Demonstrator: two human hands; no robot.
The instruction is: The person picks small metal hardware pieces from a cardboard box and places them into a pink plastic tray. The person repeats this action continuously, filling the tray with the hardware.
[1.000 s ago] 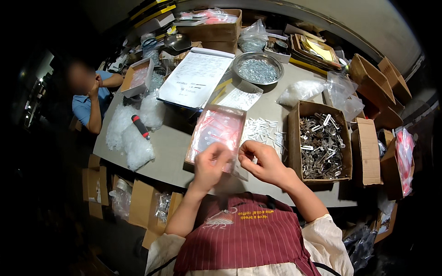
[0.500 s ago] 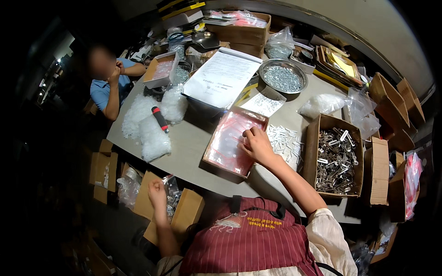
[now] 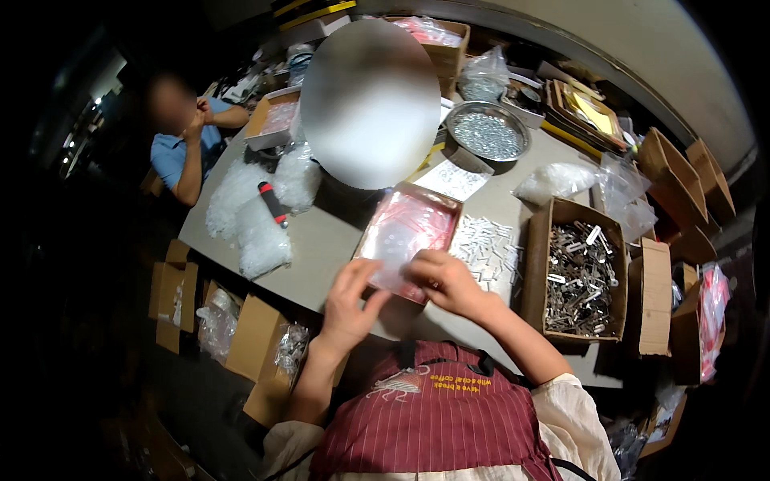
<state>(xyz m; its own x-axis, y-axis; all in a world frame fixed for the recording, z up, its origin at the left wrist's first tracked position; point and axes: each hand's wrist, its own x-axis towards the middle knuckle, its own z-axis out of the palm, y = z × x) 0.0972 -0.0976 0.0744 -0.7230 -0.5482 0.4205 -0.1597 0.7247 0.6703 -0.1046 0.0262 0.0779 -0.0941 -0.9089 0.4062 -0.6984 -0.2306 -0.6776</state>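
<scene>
A shallow box [image 3: 366, 238] of clear plastic bags [image 3: 409, 228] with pink-red edges lies at the table's front edge. Over its near left corner is my left hand [image 3: 350, 305], thumb and fingers apart, with nothing visibly gripped. My right hand [image 3: 449, 282] reaches over the near right part of the box. Its fingers are curled down against the bags, and their tips are hidden, so what they pinch cannot be made out. Small white pieces [image 3: 487, 247] are spread beside the box, near my right hand.
A deep carton [image 3: 537, 280] of metal clips stands on the right. Behind are a round metal bowl [image 3: 525, 132] of small parts and a bag [image 3: 557, 183] of white pieces. Filled clear bags [image 3: 265, 244] and a red-black tool [image 3: 273, 204] lie left. A co-worker [image 3: 180, 152] sits far left.
My left hand has come up from beside the lower cartons to the box's near edge. My right hand has drawn back toward me over the bags, its fingers more curled.
</scene>
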